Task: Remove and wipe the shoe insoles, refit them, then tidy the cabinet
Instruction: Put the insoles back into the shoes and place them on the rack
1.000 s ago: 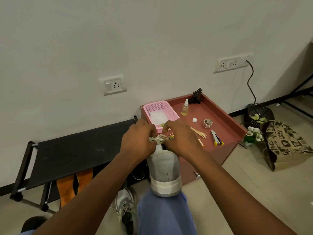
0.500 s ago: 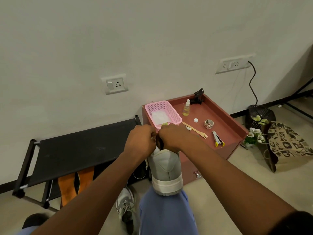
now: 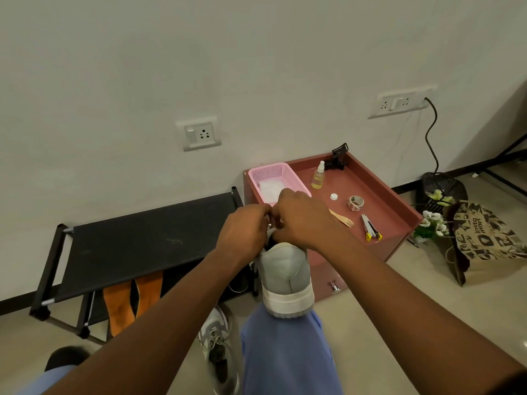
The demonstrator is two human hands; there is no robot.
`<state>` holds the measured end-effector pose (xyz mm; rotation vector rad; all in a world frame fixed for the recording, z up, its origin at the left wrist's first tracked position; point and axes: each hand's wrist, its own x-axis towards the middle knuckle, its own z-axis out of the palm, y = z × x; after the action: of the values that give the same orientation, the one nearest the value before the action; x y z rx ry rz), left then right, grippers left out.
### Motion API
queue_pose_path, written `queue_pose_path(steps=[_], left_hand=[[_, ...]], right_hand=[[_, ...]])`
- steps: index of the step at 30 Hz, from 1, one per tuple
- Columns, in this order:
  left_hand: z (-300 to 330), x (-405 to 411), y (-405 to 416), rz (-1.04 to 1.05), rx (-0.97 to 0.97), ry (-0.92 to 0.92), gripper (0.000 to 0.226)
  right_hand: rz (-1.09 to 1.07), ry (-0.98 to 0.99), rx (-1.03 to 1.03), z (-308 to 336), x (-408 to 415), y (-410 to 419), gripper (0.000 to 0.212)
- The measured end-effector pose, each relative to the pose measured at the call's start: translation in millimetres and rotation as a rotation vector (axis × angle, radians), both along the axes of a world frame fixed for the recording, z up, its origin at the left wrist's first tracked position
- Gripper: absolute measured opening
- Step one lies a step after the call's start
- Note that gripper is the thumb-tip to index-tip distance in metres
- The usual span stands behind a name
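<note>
At frame centre, the left hand (image 3: 245,230) and right hand (image 3: 302,218) are pinching the shoe (image 3: 285,276) laces, likely tying; next, snugging the knot.

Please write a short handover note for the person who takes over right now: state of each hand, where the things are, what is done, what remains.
Left hand and right hand: both closed at the laces of the grey shoe, which stands heel-toward-camera on the knee; the laces themselves are hidden.
Second shoe lies on the floor by the leg.
Two orange insoles lean under the black rack.
Cabinet top holds the pink basket, spray bottle, tape roll, wooden fork, stapler.
Done: cannot tell whether this shoe's insole is refitted.
Left: finish the laces, handle the orange insoles, tidy the cabinet.
</note>
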<state>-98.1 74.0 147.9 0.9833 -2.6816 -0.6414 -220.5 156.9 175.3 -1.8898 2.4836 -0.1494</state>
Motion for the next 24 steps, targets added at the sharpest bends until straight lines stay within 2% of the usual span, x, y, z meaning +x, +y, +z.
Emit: queue_pose_path(steps=[4,9,13,19,24], left_hand=[[-16,13,5,-0.001,0.05,0.251,0.047],[-24,15,4,-0.049,0.178,0.362,0.041],[-20,14,3,-0.063,0.223,0.281,0.049],[-16,7,2,-0.028,0.188,0.104,0.052],[-2,-6,-2,-0.02,0.082,0.014,0.056]], right_hand=[[-0.109,-0.178,-0.172,-11,-1,10,0.019],[-0.287,-0.396,-0.341,-33,-6,24,0.013],[-0.367,-0.458,-0.448,-40,-6,23,0.012],[-0.395,-0.328,-0.464,-47,-8,16,0.015],[-0.224,-0.262,-0.463,-48,-12,17,0.01]])
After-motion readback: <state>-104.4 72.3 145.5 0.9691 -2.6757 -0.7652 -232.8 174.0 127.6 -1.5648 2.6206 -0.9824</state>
